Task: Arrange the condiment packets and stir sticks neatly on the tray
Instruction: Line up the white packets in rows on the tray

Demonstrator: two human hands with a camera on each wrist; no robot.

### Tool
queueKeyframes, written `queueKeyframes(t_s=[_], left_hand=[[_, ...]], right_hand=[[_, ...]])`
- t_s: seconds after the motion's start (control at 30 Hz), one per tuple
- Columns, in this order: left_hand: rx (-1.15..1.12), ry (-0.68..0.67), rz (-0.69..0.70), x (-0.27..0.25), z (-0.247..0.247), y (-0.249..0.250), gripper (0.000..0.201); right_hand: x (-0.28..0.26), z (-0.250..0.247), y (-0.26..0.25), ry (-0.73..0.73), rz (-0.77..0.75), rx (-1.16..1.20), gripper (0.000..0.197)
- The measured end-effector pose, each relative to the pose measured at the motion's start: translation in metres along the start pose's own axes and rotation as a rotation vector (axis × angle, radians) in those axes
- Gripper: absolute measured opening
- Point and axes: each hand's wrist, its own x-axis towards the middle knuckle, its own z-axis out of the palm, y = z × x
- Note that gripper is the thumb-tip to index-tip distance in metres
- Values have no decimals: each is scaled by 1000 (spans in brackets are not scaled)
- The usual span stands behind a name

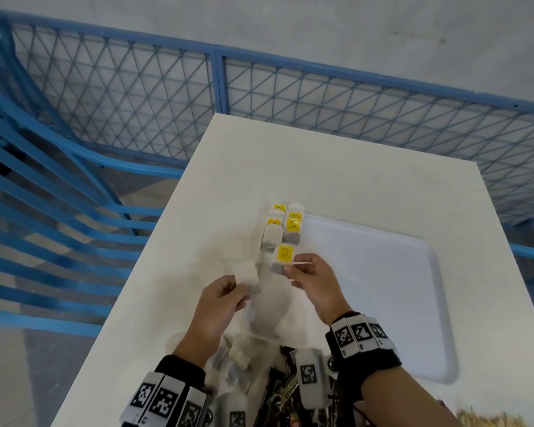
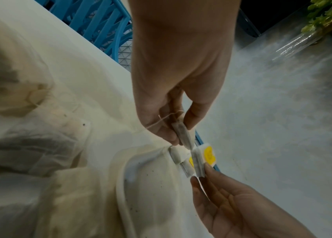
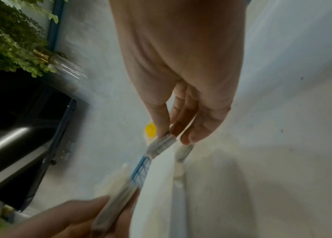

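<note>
A white tray (image 1: 398,303) lies on the right half of the white table (image 1: 198,241). Several tea bags with yellow tags (image 1: 292,226) lie in two short rows at the tray's far left corner. My left hand (image 1: 242,289) pinches a plain white tea bag (image 1: 247,274) above the table; its thread trails over the fingers (image 2: 161,128). My right hand (image 1: 290,266) pinches another tea bag with a yellow tag (image 1: 283,257) just in front of the rows. In the right wrist view this tea bag (image 3: 162,145) sits between thumb and fingers.
A heap of loose tea bags (image 1: 238,355), a clear plastic bag (image 1: 265,322) and dark packets (image 1: 285,392) lie at the table's near edge. Something tan and blurred (image 1: 490,419) shows at the bottom right. A blue chair (image 1: 43,180) and blue mesh fence (image 1: 321,97) surround the table.
</note>
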Motion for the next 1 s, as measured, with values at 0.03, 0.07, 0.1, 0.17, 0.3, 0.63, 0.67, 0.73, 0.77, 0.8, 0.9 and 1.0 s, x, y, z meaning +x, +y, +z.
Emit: queueKeyframes(t_s=[0.03, 0.07, 0.1, 0.17, 0.3, 0.63, 0.67, 0.73, 0.77, 0.8, 0.9, 1.0], left_hand=[[43, 7, 10, 4, 0, -1, 16], [80, 10, 17, 7, 1, 1, 16], [109, 8, 24, 11, 2, 2, 18], [140, 9, 36, 22, 7, 6, 16], [259, 6, 97, 46, 20, 17, 4], [517, 81, 149, 90, 42, 19, 13], [517, 95, 160, 92, 43, 19, 13], [522, 107, 191, 94, 45, 18, 13], [522, 111, 208, 95, 46, 16, 13], [523, 117, 225, 96, 46, 15, 13], [553, 134, 269, 97, 48, 13, 13], [590, 140, 298, 99, 50, 12, 20]], right_hand=[[5, -4, -1, 35, -4, -8, 20], [10, -8, -3, 64, -9, -5, 21], [15, -11, -5, 91, -14, 0, 22], [26, -17, -7, 132, -26, -7, 23], [43, -21, -6, 174, -58, -122, 27], [62, -18, 1, 202, -100, -249, 32], [62, -18, 2, 204, -101, -251, 31], [64, -18, 3, 208, -104, -247, 31], [65, -17, 3, 209, -106, -251, 31], [66, -16, 3, 210, -109, -258, 31], [66, -14, 1, 210, -122, -283, 34], [67, -14, 0, 219, -133, -308, 35]])
